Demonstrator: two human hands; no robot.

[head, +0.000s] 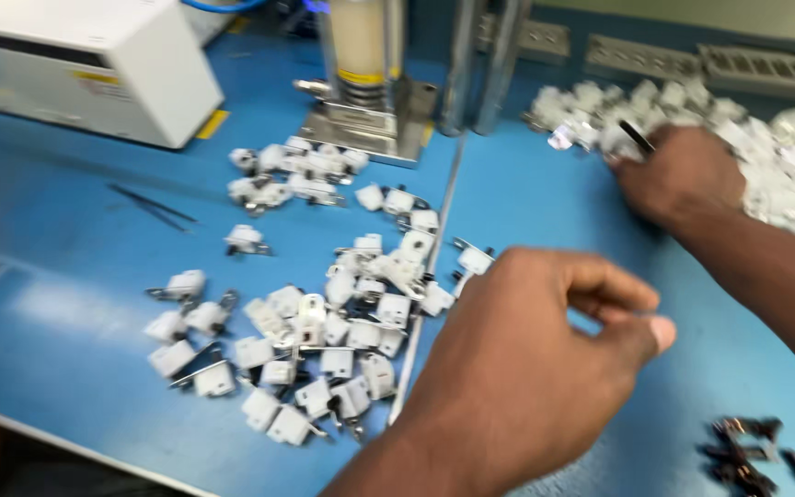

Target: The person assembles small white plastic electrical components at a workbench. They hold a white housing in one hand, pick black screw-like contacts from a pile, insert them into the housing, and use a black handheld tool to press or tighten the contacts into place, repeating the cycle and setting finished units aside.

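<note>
My right hand (678, 175) reaches to the far right and rests on the edge of a heap of small white plastic parts (784, 156). Its fingers are curled into the heap, and a thin dark piece (637, 136) shows at the fingertips. My left hand (535, 368) hovers in the foreground, blurred, with thumb and forefinger curled close together; I see nothing between them. To its left, a loose scatter of white parts with metal pins (324, 322) lies on the blue table (66, 304).
A small press tool (370, 83) stands at the back centre, with a white machine box (94, 64) at the back left. Thin dark tweezers (154, 207) lie on the left. Several dark metal pieces (756, 451) sit at the bottom right. Grey socket strips (692, 60) line the back.
</note>
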